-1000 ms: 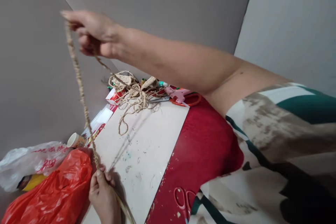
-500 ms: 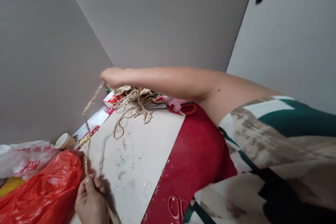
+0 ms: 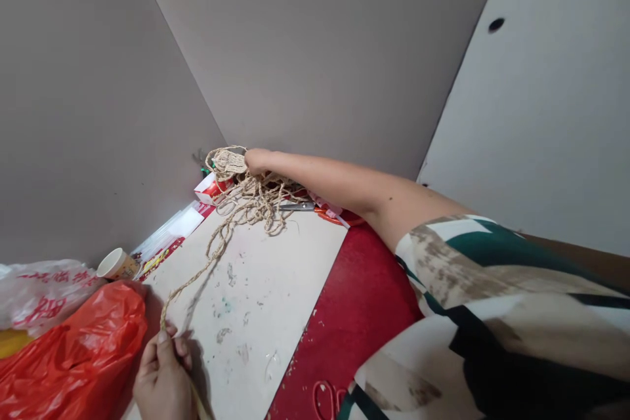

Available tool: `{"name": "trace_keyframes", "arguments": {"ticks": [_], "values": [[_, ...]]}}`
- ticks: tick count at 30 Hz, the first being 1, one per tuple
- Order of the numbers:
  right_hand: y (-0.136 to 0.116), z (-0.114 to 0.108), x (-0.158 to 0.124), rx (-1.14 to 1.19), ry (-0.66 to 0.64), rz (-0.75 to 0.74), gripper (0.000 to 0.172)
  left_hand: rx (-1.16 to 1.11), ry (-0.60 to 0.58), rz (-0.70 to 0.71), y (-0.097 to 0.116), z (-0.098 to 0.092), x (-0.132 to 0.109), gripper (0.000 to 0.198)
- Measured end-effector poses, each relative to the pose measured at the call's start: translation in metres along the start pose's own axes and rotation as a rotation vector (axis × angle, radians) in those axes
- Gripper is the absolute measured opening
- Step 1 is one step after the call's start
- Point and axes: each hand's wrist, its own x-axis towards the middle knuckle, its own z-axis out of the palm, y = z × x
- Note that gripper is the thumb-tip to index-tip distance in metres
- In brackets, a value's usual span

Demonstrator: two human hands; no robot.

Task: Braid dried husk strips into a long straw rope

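Observation:
My left hand (image 3: pixel 165 367) pinches a thin braided straw rope (image 3: pixel 189 281) between thumb and fingers at the lower left. Loose straw strands (image 3: pixel 199 400) run out below that hand. From there the rope climbs over the white board to a tangled pile of the same rope (image 3: pixel 256 200) at the far end. My right hand (image 3: pixel 256 161) is closed at the pile, against a flat, wound bundle of rope (image 3: pixel 230 163). Its fingertips are hidden. Orange-handled scissors (image 3: pixel 300 207) lie beside the pile, partly under my right forearm.
The white board (image 3: pixel 260 289) lies on a red cloth (image 3: pixel 344 308). Red-handled scissors (image 3: pixel 325 400) rest near my clothing. On the left are a red plastic bag (image 3: pixel 83 348), a white printed bag (image 3: pixel 49 292) and a paper cup (image 3: pixel 117 264). Grey panels (image 3: pixel 319 46) stand behind.
My right hand has moved right and slightly down to the pile. The rope that hung raised between my hands now slopes low across the board. My left hand keeps its pinch.

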Motion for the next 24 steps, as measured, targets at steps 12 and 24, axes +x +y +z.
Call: {"name": "trace_keyframes", "arguments": {"ticks": [12,24], "values": [[-0.033,-0.057,-0.009,0.152,0.456,-0.17,0.027,0.018,0.046,0.017,-0.021,0.009,0.009,0.034],[-0.096,-0.136,-0.029,0.55,0.671,-0.488,0.035,-0.022,0.084,0.102,-0.037,0.022,0.021,0.042]]}}
